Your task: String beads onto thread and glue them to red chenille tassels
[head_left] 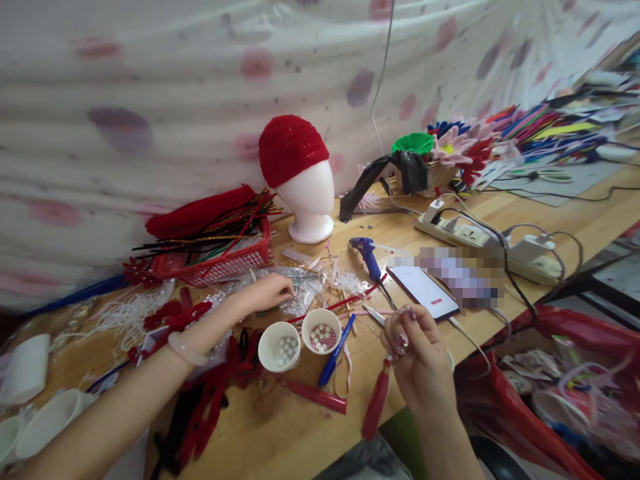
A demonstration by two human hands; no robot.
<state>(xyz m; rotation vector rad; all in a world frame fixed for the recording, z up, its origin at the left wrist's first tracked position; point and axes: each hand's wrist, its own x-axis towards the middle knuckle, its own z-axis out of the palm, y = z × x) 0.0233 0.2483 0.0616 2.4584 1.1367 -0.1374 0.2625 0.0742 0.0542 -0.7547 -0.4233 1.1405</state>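
"Where's the left hand [271,292]?"
"Over a crinkled, clear plastic bag [306,293], fingers bunched; whether they grip, I can't tell."
"And the right hand [416,337]?"
"Pinching a pointed metal tool [374,315]; a slim red tassel [376,403] hangs just beneath."

My bare left forearm [125,403] bears a smooth, pale, rounded bangle [187,350]; my right grip [419,350], glossy, dark-tinted nails [401,340].

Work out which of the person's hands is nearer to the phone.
Right. The right hand is just in front of the phone; the left hand is farther off to the left, over by the clear bag.
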